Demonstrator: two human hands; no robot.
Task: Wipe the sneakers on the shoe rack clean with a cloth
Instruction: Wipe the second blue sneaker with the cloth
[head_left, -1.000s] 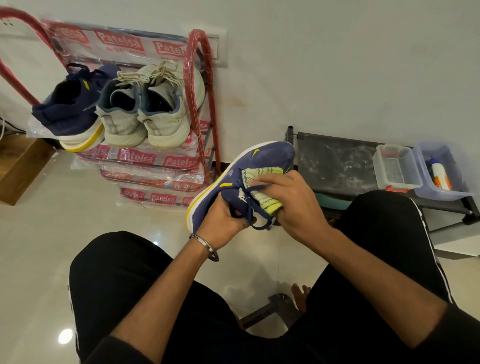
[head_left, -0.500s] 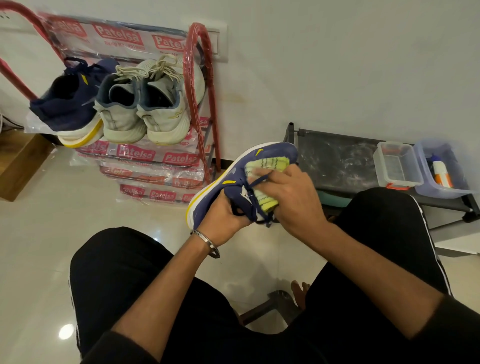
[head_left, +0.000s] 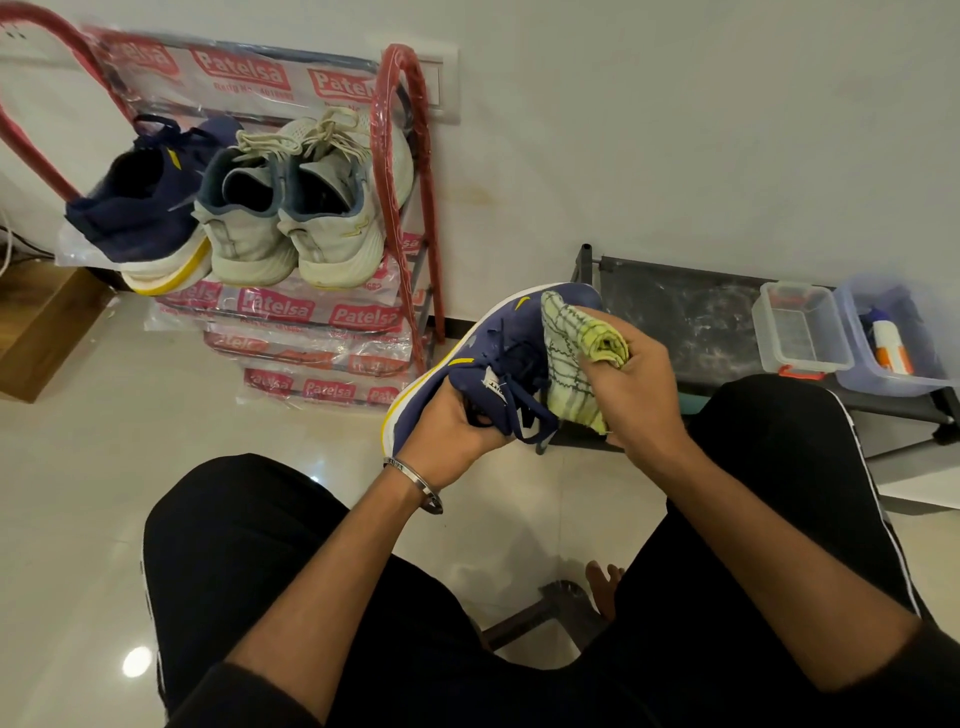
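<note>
Yellow-green checked cloth, gripped by the right hand, has slid up the left hand-held navy-blue mesh sneaker, so wiping continues.

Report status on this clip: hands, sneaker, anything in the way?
Left hand grips navy sneaker at the heel end. Right hand holds yellow-green cloth against its upper. Three sneakers on rack. Nothing blocking.

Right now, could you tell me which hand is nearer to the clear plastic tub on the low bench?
Right. The right hand, gripping the cloth, is beside the tub; the left hand is farther, holding the navy sneaker.
</note>
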